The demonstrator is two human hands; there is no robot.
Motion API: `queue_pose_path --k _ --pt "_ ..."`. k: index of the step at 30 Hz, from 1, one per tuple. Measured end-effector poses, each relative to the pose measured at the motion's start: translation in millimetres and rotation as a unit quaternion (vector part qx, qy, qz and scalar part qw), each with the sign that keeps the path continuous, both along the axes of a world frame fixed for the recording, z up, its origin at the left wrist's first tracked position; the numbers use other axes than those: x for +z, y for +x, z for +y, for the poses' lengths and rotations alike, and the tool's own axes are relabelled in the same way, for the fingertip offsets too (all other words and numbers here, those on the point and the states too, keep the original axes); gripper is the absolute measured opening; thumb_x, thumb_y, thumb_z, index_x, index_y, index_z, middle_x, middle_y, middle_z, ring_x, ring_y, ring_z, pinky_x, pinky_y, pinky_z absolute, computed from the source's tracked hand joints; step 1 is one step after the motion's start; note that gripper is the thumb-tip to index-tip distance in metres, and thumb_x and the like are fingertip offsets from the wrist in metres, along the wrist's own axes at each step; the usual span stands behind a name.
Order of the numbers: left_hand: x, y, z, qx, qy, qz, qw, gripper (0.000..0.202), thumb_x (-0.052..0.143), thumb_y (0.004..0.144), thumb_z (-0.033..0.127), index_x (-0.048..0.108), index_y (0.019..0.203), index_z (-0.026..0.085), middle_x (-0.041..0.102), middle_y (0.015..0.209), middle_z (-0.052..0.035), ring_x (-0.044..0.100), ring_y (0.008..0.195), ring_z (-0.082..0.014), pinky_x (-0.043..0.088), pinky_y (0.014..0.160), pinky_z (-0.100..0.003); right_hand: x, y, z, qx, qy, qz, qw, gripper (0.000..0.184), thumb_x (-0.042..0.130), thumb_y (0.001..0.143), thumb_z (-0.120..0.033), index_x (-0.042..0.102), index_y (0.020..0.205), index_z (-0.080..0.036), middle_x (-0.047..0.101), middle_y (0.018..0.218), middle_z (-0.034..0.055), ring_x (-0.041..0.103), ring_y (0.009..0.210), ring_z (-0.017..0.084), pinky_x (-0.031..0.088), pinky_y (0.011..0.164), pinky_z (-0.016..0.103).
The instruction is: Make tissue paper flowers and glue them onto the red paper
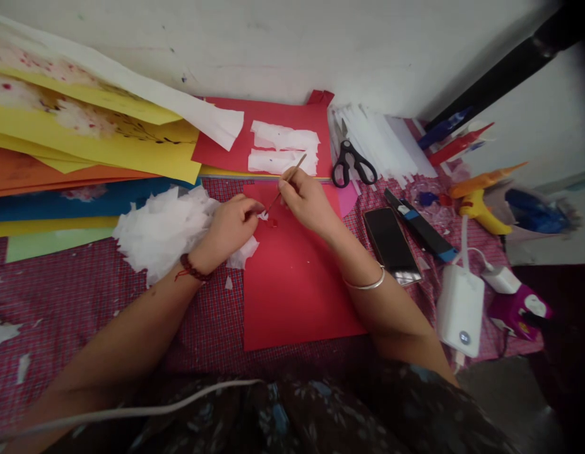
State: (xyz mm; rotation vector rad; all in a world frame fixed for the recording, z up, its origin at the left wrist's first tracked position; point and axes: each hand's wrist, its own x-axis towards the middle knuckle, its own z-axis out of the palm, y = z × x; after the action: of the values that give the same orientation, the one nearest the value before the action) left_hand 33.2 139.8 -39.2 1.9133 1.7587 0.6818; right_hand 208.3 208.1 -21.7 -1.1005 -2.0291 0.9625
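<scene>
My left hand (231,226) is closed in a pinch on a tiny scrap of white tissue paper (263,215) above a red paper sheet (292,290). My right hand (307,200) grips a thin wooden stick (292,175), its lower tip pointing at the scrap between my left fingers. A small round mark (272,222) sits on the red sheet just under the stick's tip. A heap of crumpled white tissue (160,230) lies under and left of my left wrist.
Stacked coloured paper sheets (84,145) fill the left. Behind lies another red sheet with white strips (283,148). Scissors (350,161), a phone (391,243), a glue gun (481,195), a white power adapter (460,306) and pens (456,142) lie to the right on the checked cloth (84,296).
</scene>
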Motion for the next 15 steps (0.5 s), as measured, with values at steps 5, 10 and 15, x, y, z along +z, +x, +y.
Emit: queue_pose_path --k 5,10,15 --pt "37.9 -18 -5 0.025 -0.015 0.006 1.000 0.019 0.053 0.085 0.019 0.066 0.098 0.021 0.070 0.089 -0.0023 0.063 0.077 -0.0171 0.047 0.071 -0.029 0.0 0 1 0.003 0.011 -0.011 1.000 0.010 0.044 0.094 -0.027 0.051 0.090 -0.021 0.059 0.076 0.0014 0.054 0.071 0.017 0.041 0.068 0.031" --pt "66.4 -35 -12 -0.118 -0.026 0.144 0.982 0.008 0.056 0.082 0.020 0.064 0.081 0.021 0.067 0.083 -0.0026 0.059 0.076 -0.0188 0.042 0.070 -0.032 1.8 -1 0 0.001 0.026 -0.020 0.999 0.011 0.044 0.095 -0.026 0.053 0.089 -0.021 0.060 0.078 0.0027 0.054 0.073 0.019 0.042 0.072 0.034" --pt "47.2 -32 -9 -0.280 -0.052 0.158 0.946 0.018 0.052 0.082 0.019 0.065 0.095 0.019 0.066 0.092 -0.0074 0.058 0.088 -0.0233 0.044 0.080 -0.037 2.5 -1 -1 0.005 0.020 -0.019 1.000 0.012 0.044 0.096 -0.026 0.054 0.092 -0.021 0.059 0.076 0.0021 0.053 0.073 0.019 0.041 0.070 0.032"
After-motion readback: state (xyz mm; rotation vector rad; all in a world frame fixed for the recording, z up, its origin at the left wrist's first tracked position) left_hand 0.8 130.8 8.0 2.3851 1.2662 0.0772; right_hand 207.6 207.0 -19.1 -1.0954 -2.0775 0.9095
